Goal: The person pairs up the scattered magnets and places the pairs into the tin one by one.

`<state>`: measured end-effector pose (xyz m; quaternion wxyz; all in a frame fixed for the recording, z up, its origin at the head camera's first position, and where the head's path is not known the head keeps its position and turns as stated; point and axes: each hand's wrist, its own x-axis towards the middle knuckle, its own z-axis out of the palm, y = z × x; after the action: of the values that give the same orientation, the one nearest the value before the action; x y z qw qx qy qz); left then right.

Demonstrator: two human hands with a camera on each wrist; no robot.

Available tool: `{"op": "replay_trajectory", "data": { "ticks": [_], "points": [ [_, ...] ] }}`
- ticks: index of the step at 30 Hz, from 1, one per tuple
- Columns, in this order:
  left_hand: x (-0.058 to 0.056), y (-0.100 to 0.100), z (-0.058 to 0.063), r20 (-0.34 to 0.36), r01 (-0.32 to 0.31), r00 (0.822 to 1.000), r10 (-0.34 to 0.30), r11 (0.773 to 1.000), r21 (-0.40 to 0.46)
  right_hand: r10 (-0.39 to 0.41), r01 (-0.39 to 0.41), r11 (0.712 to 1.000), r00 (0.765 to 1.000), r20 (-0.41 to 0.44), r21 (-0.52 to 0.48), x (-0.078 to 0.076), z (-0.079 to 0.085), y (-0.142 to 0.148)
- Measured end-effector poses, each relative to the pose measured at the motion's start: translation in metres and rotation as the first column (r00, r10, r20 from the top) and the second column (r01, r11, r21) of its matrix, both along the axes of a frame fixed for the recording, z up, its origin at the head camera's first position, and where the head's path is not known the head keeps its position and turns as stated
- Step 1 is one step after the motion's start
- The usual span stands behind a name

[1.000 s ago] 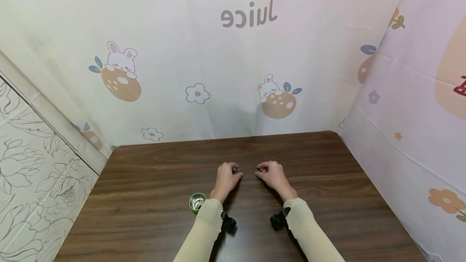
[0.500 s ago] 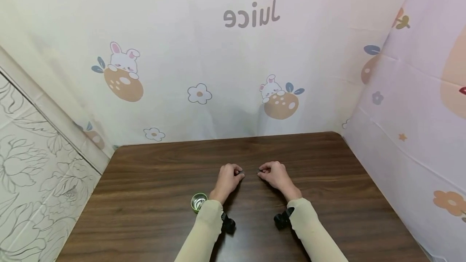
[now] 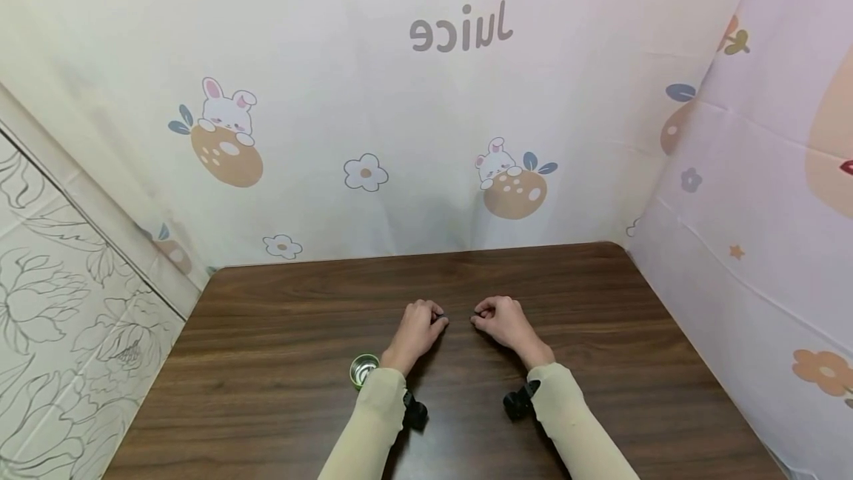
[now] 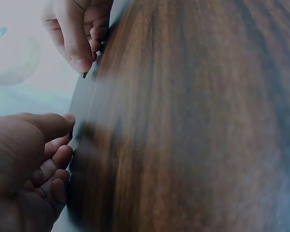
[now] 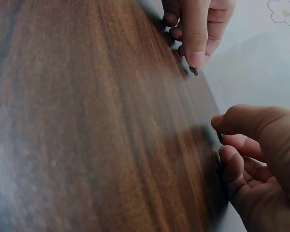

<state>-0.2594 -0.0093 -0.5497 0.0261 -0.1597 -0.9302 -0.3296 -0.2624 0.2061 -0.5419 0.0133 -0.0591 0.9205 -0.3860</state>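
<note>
- Left dark piece (image 5: 193, 71) and right dark piece (image 4: 84, 75) are near each other but apart, toward the far half of the table (image 3: 293, 310).
- One second ago, the left piece shows its flat, greyish face to the head view; now it shows only a thin, dark edge. In the last half second almost nothing moves.
- For the work in hand, I judge this means the two pieces are held steady, with a gap between them.
- The grip of the left hand (image 3: 416, 326) is clamped on its piece between thumb and finger; the grip of the right hand (image 3: 504, 323) pinches the other one likewise.
- Both pieces look small, thin and almost black; the fingers hide most of them.
</note>
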Motion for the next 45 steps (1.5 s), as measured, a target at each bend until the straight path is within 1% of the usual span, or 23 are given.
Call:
{"op": "replay_trajectory", "data": {
  "ticks": [5, 12, 16, 18, 25, 29, 38, 45],
  "points": [
    [-0.001, -0.001, -0.001, 0.026, -0.003, 1.000, 0.003, 1.000, 0.004, 0.001, -0.002, 1.000, 1.000, -0.006, -0.016, 0.001, 0.000, 0.000],
    [0.001, -0.004, -0.002, 0.051, -0.018, 0.999, 0.013, 0.994, 0.106, 0.002, -0.002, 0.999, 1.000, 0.000, -0.035, 0.004, 0.000, -0.001],
    [0.004, -0.006, -0.002, 0.088, -0.035, 0.996, 0.025, 0.993, 0.117, 0.013, -0.013, 0.999, 1.000, 0.003, -0.042, 0.007, 0.000, -0.002],
    [0.004, -0.007, -0.002, 0.095, -0.038, 0.995, 0.027, 0.992, 0.117, 0.020, -0.020, 0.999, 1.000, 0.000, -0.044, 0.009, 0.000, -0.003],
    [0.006, -0.007, -0.002, 0.076, -0.029, 0.997, 0.020, 0.992, 0.123, 0.043, -0.043, 0.997, 0.999, 0.003, -0.066, 0.012, 0.002, -0.005],
    [0.008, -0.007, -0.003, 0.049, -0.011, 0.999, 0.005, 0.992, 0.128, 0.063, -0.063, 0.996, 0.998, 0.003, -0.070, 0.013, 0.002, -0.007],
    [0.010, -0.009, -0.001, -0.001, 0.017, 1.000, -0.017, 0.989, 0.149, 0.170, -0.171, 0.980, 0.985, -0.017, -0.101, 0.018, 0.001, -0.013],
    [0.012, -0.012, -0.001, 0.000, 0.019, 1.000, -0.019, 0.986, 0.166, 0.199, -0.202, 0.973, 0.979, -0.032, -0.108, 0.020, -0.001, -0.017]
  ]
}}
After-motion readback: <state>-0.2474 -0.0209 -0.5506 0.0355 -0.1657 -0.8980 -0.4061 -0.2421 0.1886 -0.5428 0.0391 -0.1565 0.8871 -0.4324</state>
